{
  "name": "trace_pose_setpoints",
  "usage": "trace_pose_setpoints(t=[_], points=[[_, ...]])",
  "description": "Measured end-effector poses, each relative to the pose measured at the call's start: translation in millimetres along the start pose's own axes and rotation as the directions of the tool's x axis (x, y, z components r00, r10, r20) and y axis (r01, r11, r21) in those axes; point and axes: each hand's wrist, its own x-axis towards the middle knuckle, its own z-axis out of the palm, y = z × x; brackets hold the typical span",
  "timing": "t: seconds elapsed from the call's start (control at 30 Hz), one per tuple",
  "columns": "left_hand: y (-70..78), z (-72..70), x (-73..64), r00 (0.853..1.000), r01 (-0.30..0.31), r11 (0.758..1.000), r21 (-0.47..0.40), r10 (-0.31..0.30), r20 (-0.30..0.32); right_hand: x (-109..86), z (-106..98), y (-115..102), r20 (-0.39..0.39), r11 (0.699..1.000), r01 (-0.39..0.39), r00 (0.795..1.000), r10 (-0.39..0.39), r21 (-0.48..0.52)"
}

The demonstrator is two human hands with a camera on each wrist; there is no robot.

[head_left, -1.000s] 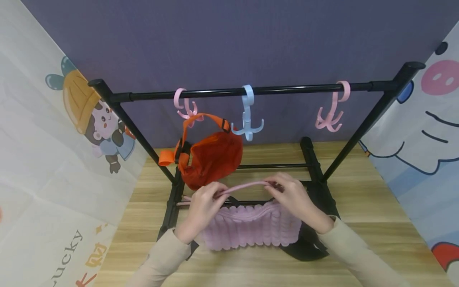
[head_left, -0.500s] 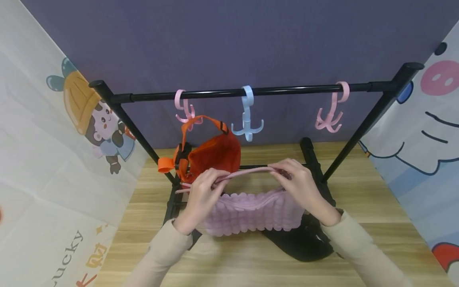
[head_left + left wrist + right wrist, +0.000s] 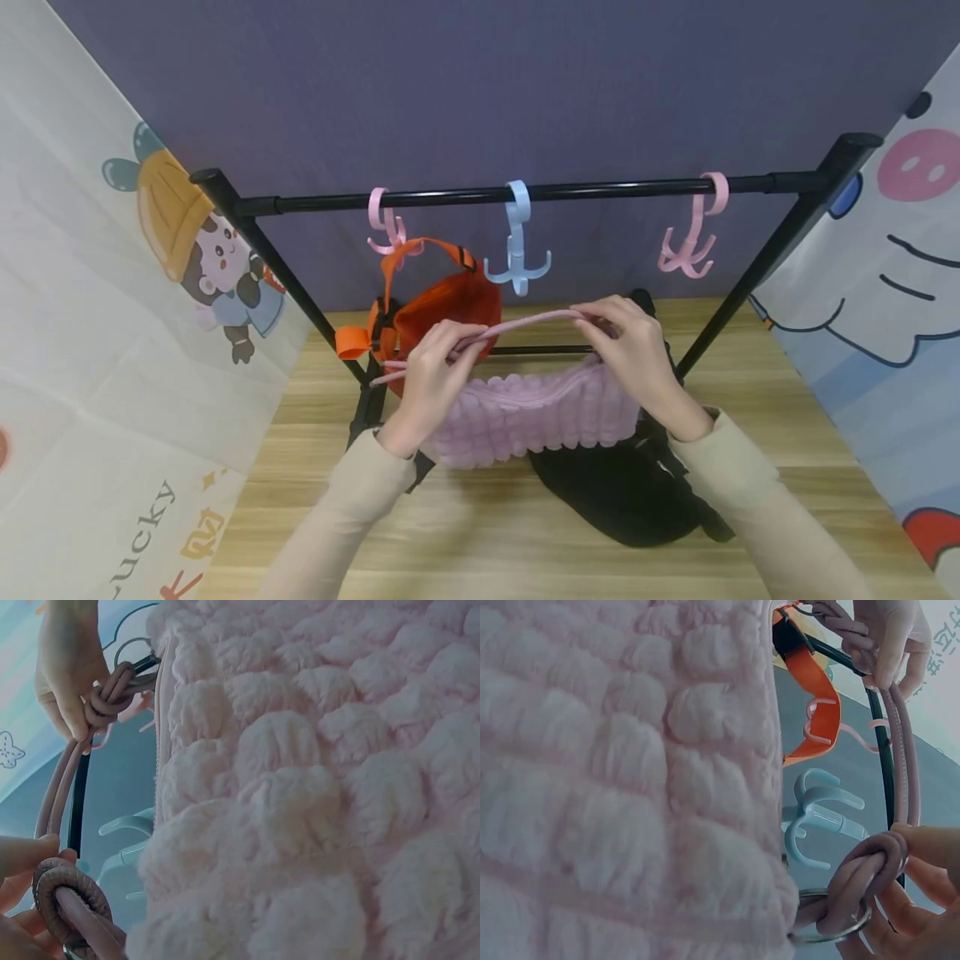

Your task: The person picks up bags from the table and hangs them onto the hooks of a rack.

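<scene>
A pink puffy quilted handbag (image 3: 536, 421) hangs below both hands by its pink strap (image 3: 532, 319). My left hand (image 3: 437, 367) pinches the strap beside one knot (image 3: 71, 896). On the other side, my right hand (image 3: 633, 354) pinches it near a second knot (image 3: 862, 877), which is tied to a metal ring (image 3: 832, 934). Between the hands the strap is stretched in a shallow arc. Loose strap ends stick out to the left of my left hand. In both wrist views the bag's puffy side fills much of the picture.
Pink hooks (image 3: 386, 233) (image 3: 693, 237) and a light blue hook (image 3: 517, 250) hang from the black rack's bar (image 3: 600, 192). An orange bag (image 3: 450, 304) hangs at the left pink hook. A black bag (image 3: 622, 500) lies on the wooden table (image 3: 480, 550).
Both hands have risen and moved toward the rack with the pink handbag, uncovering more of the black bag below. The orange bag has shifted slightly.
</scene>
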Motion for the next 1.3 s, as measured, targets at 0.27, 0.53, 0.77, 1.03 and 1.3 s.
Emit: trace_pose_setpoints(t=[0.27, 0.53, 0.77, 1.03, 1.3], points=[[-1.4, 4.3, 14.1, 0.999, 0.041, 0.999, 0.001, -0.041, -0.029, 16.2, 0, 2, -0.026, 1.0, -0.022, 0.999, 0.022, -0.02], [-2.8, 9.4, 25.9, 0.996, 0.079, 0.996, -0.028, -0.08, -0.048, 32.9, 0, 2, -0.049, 0.997, -0.072, 0.996, 0.071, -0.027], [-3.5, 16.1, 34.7, 0.989, 0.122, 0.99, -0.075, -0.128, -0.075, 46.3, 1, 3, -0.06, 0.99, -0.136, 0.989, 0.133, -0.039], [-5.7, 25.5, 40.2, 0.98, 0.175, 0.975, -0.136, -0.185, -0.067, 58.7, 4, 11, -0.052, 0.978, -0.195, 0.98, 0.191, -0.07], [-8.0, 33.2, 41.4, 0.976, 0.201, 0.974, -0.102, -0.208, -0.061, 68.1, 10, 20, -0.016, 0.969, -0.241, 0.971, 0.24, -0.054]])
